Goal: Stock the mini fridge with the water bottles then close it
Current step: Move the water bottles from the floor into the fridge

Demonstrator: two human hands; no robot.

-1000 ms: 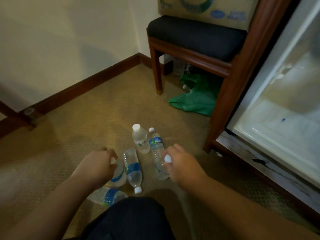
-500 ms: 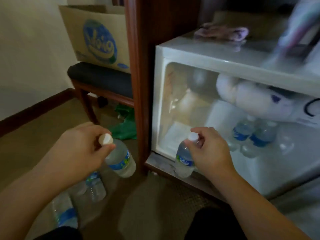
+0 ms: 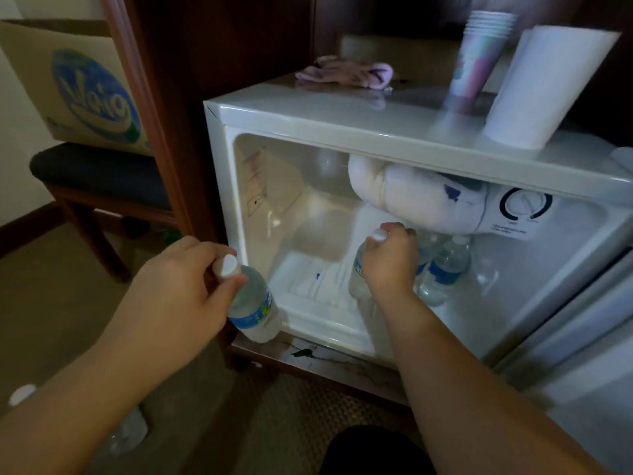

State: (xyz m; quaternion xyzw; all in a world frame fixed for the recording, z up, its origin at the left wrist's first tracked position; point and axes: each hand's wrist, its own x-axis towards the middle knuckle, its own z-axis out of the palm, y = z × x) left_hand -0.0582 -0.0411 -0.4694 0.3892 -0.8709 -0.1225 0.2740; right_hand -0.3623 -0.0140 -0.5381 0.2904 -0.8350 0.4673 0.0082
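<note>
White plastic everywhere: the mini fridge stands open inside a dark wood cabinet, its inside lit. The right hand reaches into the fridge and pinches a water bottle by its cap, the bottle upright at the fridge floor; I cannot tell if it touches the floor. Just right of it, two more bottles stand inside, under the frosted freezer box. The left hand is outside, in front of the fridge's left edge, fingers curled round the neck of a second water bottle, which hangs tilted. On top of the fridge: a paper roll, stacked cups, a pink cloth. Another bottle lies on the carpet, bottom left, partly hidden by the arm.
</note>
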